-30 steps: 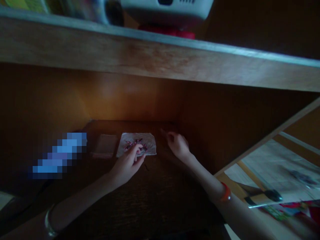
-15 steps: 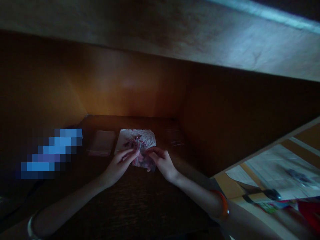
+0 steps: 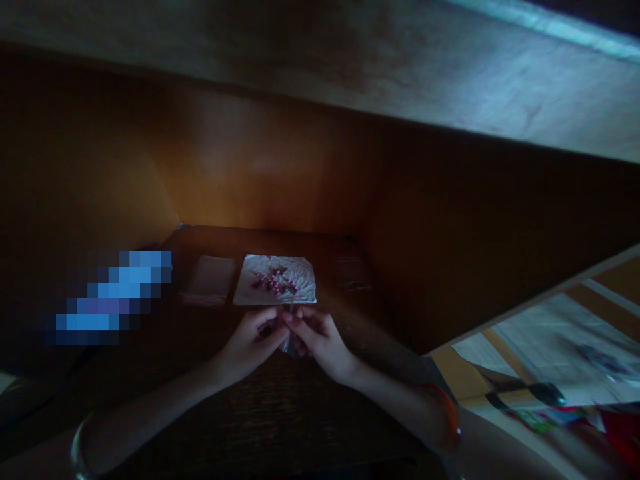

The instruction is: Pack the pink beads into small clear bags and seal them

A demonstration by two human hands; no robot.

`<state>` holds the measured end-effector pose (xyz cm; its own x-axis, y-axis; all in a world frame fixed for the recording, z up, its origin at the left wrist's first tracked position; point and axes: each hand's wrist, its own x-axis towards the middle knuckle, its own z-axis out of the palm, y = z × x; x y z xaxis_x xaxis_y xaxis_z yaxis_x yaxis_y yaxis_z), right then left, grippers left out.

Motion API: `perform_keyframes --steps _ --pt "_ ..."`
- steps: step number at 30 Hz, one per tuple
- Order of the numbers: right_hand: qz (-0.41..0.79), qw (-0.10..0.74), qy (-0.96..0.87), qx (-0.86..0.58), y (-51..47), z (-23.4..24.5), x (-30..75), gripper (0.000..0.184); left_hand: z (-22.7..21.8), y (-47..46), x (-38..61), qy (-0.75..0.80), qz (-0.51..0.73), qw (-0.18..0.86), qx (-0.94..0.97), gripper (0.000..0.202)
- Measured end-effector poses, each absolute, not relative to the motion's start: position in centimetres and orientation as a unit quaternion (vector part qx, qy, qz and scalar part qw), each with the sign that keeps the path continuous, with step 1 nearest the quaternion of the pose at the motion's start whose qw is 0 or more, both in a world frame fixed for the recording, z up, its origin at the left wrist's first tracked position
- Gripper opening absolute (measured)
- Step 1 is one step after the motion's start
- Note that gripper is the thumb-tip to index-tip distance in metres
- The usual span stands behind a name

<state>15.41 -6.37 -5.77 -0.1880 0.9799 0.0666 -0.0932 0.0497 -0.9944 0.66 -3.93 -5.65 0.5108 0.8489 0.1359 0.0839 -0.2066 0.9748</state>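
Note:
Between my two hands is a small clear plastic bag [image 3: 288,345], mostly covered by my fingers. My left hand [image 3: 251,341] pinches it from the left. From the other side my right hand [image 3: 324,341] grips it too, with the fingertips of both hands meeting at its top. Just beyond them lies a crumpled white paper sheet [image 3: 306,293] on the dark wooden surface [image 3: 280,413]. Several small pink-and-dark pieces [image 3: 274,283] sit in a cluster on that sheet. Whether anything is in the bag is hidden.
Left of the sheet rests a pale flat stack [image 3: 213,275], perhaps plastic bags. A clear flat packet [image 3: 353,273] lies to the right. Wooden panels [image 3: 270,173] enclose the back and sides, and a pale ledge [image 3: 450,93] hangs overhead. A blurred blue object [image 3: 125,287] is at left.
My hands have drawn closer together and towards me with the bag, now gathered between my fingers. The pink pieces on the paper have come into full view.

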Motion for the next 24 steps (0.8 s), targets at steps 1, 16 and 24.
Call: perform_keyframes --steps 1,16,24 --pt "0.572 0.481 -0.521 -0.413 -6.3 -5.9 15.4 0.036 -5.6 -4.0 0.7 0.331 0.355 0.532 0.694 0.017" --pt "0.66 0.451 -0.479 -0.362 -5.6 -6.3 15.8 0.029 -4.9 -3.9 1.0 0.339 0.326 0.582 0.663 0.027" --pt "0.616 0.463 -0.495 -0.402 -5.4 -6.5 16.0 0.032 -5.9 -3.8 0.9 0.32 0.316 0.529 0.72 0.027"
